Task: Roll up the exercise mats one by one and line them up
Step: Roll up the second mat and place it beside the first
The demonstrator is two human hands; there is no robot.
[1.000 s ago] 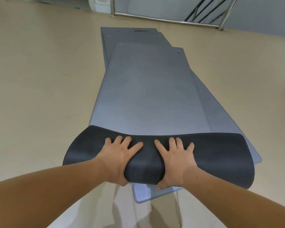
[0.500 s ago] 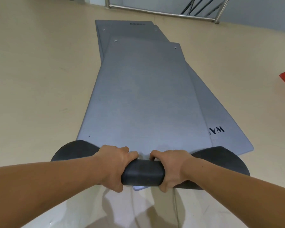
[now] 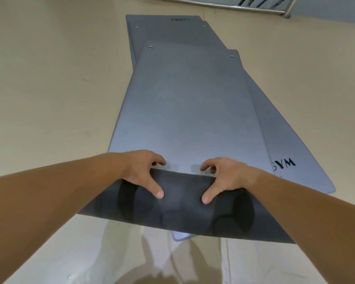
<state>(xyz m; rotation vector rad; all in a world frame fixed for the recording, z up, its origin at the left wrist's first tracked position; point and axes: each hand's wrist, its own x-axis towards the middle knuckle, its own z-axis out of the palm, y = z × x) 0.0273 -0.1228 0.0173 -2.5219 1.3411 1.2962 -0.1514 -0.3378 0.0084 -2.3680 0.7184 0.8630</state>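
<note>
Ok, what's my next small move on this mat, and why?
Probably push the roll forward another turn, keeping its ends even: your left hand and right hand grip it at the middle, and most of the top mat lies flat ahead.

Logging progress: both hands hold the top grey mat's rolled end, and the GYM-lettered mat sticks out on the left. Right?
No: the head view shows the GYM-lettered mat sticking out on the right; left hand and right hand do hold the rolled end.
</note>
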